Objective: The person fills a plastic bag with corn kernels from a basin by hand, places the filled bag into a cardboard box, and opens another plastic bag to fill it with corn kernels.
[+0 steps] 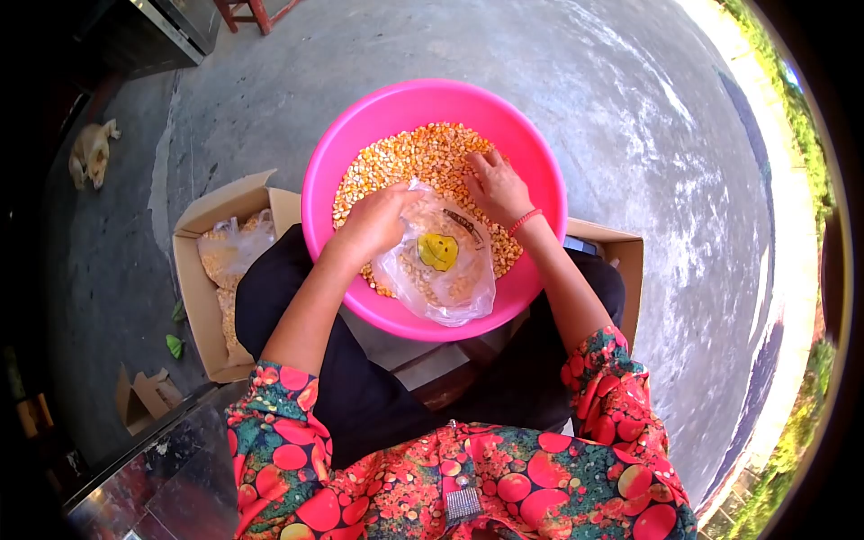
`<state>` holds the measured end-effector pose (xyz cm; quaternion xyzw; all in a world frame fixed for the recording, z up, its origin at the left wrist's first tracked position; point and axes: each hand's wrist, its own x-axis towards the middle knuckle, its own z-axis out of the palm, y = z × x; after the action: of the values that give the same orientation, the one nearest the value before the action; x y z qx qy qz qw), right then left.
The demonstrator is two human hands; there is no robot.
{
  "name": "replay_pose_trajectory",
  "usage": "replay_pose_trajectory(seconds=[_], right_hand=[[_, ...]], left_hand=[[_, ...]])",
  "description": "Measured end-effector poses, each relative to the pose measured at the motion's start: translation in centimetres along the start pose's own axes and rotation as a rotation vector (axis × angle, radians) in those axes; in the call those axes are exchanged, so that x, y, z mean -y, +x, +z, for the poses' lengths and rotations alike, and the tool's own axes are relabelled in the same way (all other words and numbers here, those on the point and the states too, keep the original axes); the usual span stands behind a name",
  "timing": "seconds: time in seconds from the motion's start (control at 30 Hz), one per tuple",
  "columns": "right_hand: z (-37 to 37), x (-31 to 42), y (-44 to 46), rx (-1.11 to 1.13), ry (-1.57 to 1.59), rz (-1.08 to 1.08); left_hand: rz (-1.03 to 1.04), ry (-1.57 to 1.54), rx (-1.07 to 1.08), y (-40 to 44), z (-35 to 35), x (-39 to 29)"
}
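Observation:
A large pink basin rests at my knees, with loose corn kernels spread over its bottom. My left hand is closed on the upper left edge of a clear plastic bag printed with a yellow figure. The bag lies over the corn inside the basin, its mouth turned away from me. Fingers bent and apart, my right hand touches the corn just right of the bag's mouth. A red beaded bracelet circles that wrist. I see nothing held in the right hand.
Left of my leg, an open cardboard box contains bags of corn. Another cardboard box stands by my right knee. A dog lies on the concrete floor at the far left. A red stool stands at the top.

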<state>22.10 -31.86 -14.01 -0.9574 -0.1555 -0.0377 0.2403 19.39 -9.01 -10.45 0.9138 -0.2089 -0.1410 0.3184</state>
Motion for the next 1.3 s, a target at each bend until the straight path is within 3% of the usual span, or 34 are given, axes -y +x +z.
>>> replay_pose_trajectory(seconds=[0.1, 0.17, 0.33, 0.4, 0.43, 0.5, 0.57, 0.63, 0.7, 0.77, 0.8, 0.87, 0.97, 1.1, 1.23, 1.3], right_hand=[[1.4, 0.5, -0.5, -0.05, -0.215, -0.017], [1.4, 0.8, -0.5, 0.219, -0.102, 0.087], [2.9, -2.0, 0.4, 0.204, 0.058, 0.068], [1.3, -1.6, 1.0, 0.146, 0.819, 0.522], [0.3, -1.1, 1.2, 0.149, 0.819, 0.519], [-2.3, -0.1, 1.6, 0.238, 1.493, 0.559], [-4.2, 2.5, 1.8, 0.209, 1.515, 0.515], [-5.2, 4.5, 1.7, 0.277, 1.47, 0.379], [-5.5, 6.2, 1.1, 0.388, 1.168, 0.302], [-3.9, 6.4, 0.4, 0.5, 0.952, 0.012], [-3.5, 6.3, -0.1, 0.5, 0.952, 0.013], [-3.1, 6.2, -0.9, 0.27, 0.595, -0.319], [-3.7, 4.3, -0.1, 0.117, 0.529, -0.138], [-1.7, -0.5, 0.0, -0.021, 0.024, -0.069], [0.9, -0.4, -1.4, 0.04, -0.117, -0.018], [1.2, 0.4, -1.8, 0.233, -0.114, 0.002]], left_hand=[[-0.015, 0.008, -0.006, -0.2, -0.1, 0.0], [-0.029, 0.012, -0.021, -0.3, -0.3, -0.1], [-0.021, 0.015, -0.142, -0.2, -0.4, -0.4], [0.012, 0.02, -0.186, -0.3, -0.1, -0.4], [0.044, 0.024, -0.23, -0.3, 0.2, -0.4], [0.034, 0.035, -0.232, -0.1, 0.5, -0.3], [0.024, 0.046, -0.236, 0.1, 0.4, -0.5], [-0.014, 0.043, -0.195, 0.1, -0.3, -1.2], [-0.029, 0.007, -0.19, 0.1, -0.6, -1.4], [-0.044, -0.03, -0.182, 0.2, -0.5, -1.3], [-0.042, -0.023, -0.186, 0.2, -0.4, -1.1], [-0.04, -0.016, -0.188, 0.1, -0.3, -0.8], [-0.019, 0.038, -0.184, -0.1, -0.2, -0.6], [0.052, 0.044, -0.205, 0.0, 0.4, 0.3], [0.113, 0.064, -0.242, -0.1, 0.4, 0.6], [0.095, 0.07, -0.233, -0.3, 0.0, 0.0]])
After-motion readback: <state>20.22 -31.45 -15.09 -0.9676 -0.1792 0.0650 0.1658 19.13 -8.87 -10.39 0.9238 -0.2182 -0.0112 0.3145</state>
